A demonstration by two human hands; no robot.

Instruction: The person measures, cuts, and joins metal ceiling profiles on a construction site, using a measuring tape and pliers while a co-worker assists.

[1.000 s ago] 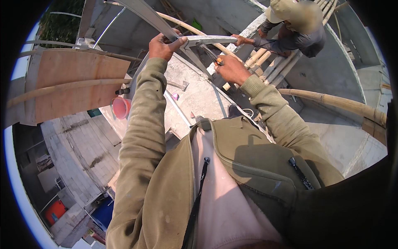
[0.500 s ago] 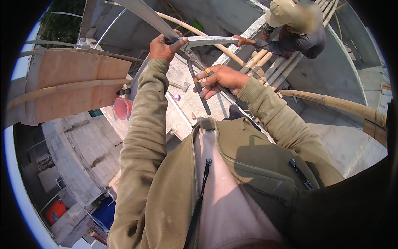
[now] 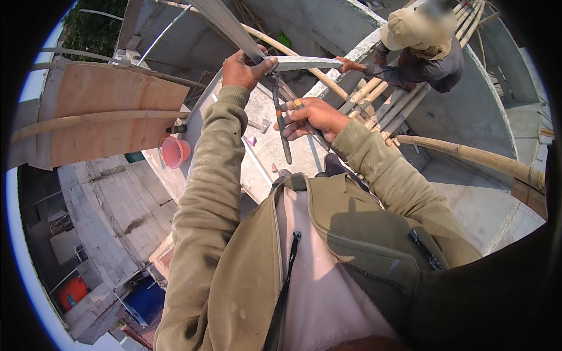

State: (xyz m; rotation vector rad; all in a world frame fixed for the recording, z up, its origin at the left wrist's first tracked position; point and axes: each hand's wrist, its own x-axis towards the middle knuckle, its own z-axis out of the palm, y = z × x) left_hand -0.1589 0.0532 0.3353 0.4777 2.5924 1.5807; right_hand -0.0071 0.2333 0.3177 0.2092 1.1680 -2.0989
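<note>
With fingers closed, my left hand [image 3: 246, 69] grips a grey metal channel [image 3: 225, 26] where it meets a second metal strip [image 3: 307, 63]. My right hand [image 3: 316, 119] wraps round the handles of a pair of tin snips [image 3: 280, 111], dark with orange bands. The handles are spread apart, one of them lying across my fingers. The snips' jaws are up against the metal just below my left hand, too small to tell whether they bite. At the right end of the second strip, a co-worker's hand [image 3: 350, 64] holds it.
A co-worker [image 3: 418, 55] in a cap is among bamboo poles [image 3: 374, 96] at upper right. On the pale slab below lies a hammer [image 3: 265, 125]; a pink bucket [image 3: 174, 153] stands left, beside a plywood panel [image 3: 111, 96]. A bamboo pole [image 3: 474, 153] crosses at right.
The whole view has shifted slightly, so my hands and the metal sit a little further right. The near handle of the snips stands more upright. Both hands keep their holds.
</note>
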